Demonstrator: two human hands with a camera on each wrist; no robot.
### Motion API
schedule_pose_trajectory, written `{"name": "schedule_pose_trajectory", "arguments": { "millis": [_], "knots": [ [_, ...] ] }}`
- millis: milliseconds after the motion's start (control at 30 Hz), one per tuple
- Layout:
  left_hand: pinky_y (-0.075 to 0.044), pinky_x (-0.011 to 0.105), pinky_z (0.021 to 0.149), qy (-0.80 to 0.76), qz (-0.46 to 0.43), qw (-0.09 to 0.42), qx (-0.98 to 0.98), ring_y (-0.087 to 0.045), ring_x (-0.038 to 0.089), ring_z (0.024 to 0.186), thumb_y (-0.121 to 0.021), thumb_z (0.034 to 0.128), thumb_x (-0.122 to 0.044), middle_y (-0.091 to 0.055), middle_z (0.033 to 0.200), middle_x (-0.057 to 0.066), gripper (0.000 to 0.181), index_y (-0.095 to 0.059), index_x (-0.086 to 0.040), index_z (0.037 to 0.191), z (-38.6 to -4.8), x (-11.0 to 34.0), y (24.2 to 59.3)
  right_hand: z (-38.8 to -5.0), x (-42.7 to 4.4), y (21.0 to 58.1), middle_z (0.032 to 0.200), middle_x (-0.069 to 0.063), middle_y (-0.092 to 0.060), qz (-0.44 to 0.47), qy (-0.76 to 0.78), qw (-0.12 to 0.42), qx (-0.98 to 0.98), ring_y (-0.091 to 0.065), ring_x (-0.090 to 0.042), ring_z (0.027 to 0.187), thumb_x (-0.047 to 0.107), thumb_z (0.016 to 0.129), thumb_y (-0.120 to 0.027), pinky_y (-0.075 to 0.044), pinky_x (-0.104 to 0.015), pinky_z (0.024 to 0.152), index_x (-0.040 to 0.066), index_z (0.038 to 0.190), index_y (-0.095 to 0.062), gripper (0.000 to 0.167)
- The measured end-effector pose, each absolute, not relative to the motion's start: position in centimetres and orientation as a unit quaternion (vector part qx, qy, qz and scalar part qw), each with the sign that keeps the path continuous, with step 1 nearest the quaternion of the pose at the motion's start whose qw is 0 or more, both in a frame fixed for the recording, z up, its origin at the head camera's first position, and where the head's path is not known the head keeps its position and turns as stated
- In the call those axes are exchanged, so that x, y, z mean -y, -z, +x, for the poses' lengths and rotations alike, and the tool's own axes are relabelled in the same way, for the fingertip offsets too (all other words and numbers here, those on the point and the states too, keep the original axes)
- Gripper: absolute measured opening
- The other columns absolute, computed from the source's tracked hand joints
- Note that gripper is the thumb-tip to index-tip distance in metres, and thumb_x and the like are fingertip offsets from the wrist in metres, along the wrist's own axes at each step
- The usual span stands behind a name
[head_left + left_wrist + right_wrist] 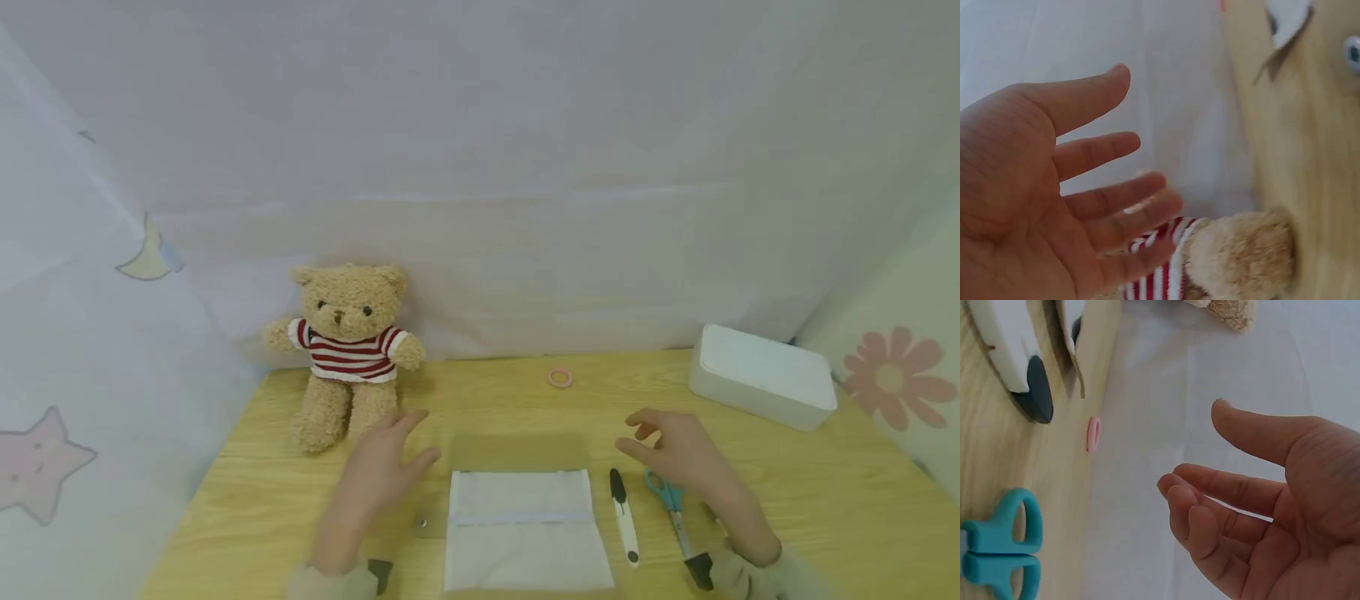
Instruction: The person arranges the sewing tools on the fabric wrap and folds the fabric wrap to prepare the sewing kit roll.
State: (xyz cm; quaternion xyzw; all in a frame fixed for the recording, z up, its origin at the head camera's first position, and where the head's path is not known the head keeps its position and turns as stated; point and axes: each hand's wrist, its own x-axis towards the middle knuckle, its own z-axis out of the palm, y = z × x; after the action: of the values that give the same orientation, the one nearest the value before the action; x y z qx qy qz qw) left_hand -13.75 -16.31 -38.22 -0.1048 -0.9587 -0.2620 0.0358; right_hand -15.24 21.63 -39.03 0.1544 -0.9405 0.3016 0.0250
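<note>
My left hand (378, 467) hovers over the table in front of the teddy bear (351, 342), fingers spread and holding nothing. In the left wrist view that hand (1072, 194) shows its palm, with the bear's striped shirt (1159, 269) behind the fingertips. On the right, my other hand (686, 454) is raised above the teal-handled scissors (667, 493), empty, its fingers loosely bent, as the right wrist view of the hand (1272, 512) also shows. Between the hands lies a white flat pouch (528, 554) with a pale strip across it. A white and black cutter (624, 518) lies right of the pouch.
At the back right of the wooden table (247, 500) stands a white box (763, 375). A pink ring (559, 378) lies near the back edge. Left of the pouch is a small metallic item (423, 523). Pale printed cloth (495, 275) hangs around the table.
</note>
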Motion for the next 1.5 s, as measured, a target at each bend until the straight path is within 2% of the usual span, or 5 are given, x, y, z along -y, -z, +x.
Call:
{"name": "schedule_pose_trajectory", "arguments": {
  "millis": [200,467,833,1233,1500],
  "knots": [
    [-0.052,0.042,0.073,0.324,-0.142,-0.046,0.934,-0.063,0.026,0.087,-0.073,0.0839,-0.016,-0.067,0.101,0.015,0.037,-0.063,0.000,0.116,-13.9,15.5,39.5,-15.3,-20.6,40.7,0.075,0.000,-0.063,0.115,-0.301,-0.044,0.946,-0.056,-0.013,0.065,0.028,0.084,-0.072,-0.047,-0.032,0.058,0.002,0.093,-0.067,0.028],
    [-0.047,0.026,0.062,0.343,-0.212,-0.080,0.912,-0.056,0.012,0.071,-0.075,0.0813,-0.010,-0.060,0.078,-0.003,0.017,-0.067,-0.003,0.094,-14.0,15.0,40.2,-14.6,-19.9,41.1,0.056,-0.003,-0.058,0.082,-0.322,-0.144,0.932,-0.054,-0.014,0.039,0.023,0.082,-0.075,-0.047,-0.027,0.043,0.004,0.073,-0.061,0.025],
    [-0.044,0.024,0.058,0.346,-0.243,-0.135,0.896,-0.052,0.007,0.063,-0.078,0.0734,-0.002,-0.059,0.069,-0.003,0.012,-0.068,-0.005,0.079,-14.2,15.1,41.6,-14.2,-18.9,41.7,0.054,-0.005,-0.054,0.017,-0.290,-0.167,0.942,-0.054,-0.015,0.041,0.024,0.079,-0.078,-0.047,-0.025,0.043,0.003,0.069,-0.058,0.030],
    [-0.042,0.025,0.057,0.322,-0.226,-0.156,0.906,-0.047,0.008,0.062,-0.078,0.0672,0.004,-0.055,0.067,-0.002,0.019,-0.063,-0.007,0.069,-13.9,14.8,42.4,-14.5,-18.3,42.4,0.039,0.005,-0.040,0.020,-0.272,-0.163,0.948,-0.037,-0.006,0.033,0.017,0.077,-0.075,-0.029,-0.016,0.036,0.006,0.051,-0.050,0.038],
    [-0.042,0.024,0.056,0.318,-0.230,-0.163,0.905,-0.047,0.008,0.061,-0.077,0.0695,0.006,-0.055,0.066,-0.003,0.019,-0.064,-0.008,0.068,-13.8,14.6,42.4,-14.6,-18.6,42.3,0.045,0.002,-0.043,0.004,-0.262,-0.142,0.955,-0.038,-0.007,0.038,0.017,0.078,-0.074,-0.030,-0.016,0.039,0.006,0.058,-0.049,0.034]
  ]
}}
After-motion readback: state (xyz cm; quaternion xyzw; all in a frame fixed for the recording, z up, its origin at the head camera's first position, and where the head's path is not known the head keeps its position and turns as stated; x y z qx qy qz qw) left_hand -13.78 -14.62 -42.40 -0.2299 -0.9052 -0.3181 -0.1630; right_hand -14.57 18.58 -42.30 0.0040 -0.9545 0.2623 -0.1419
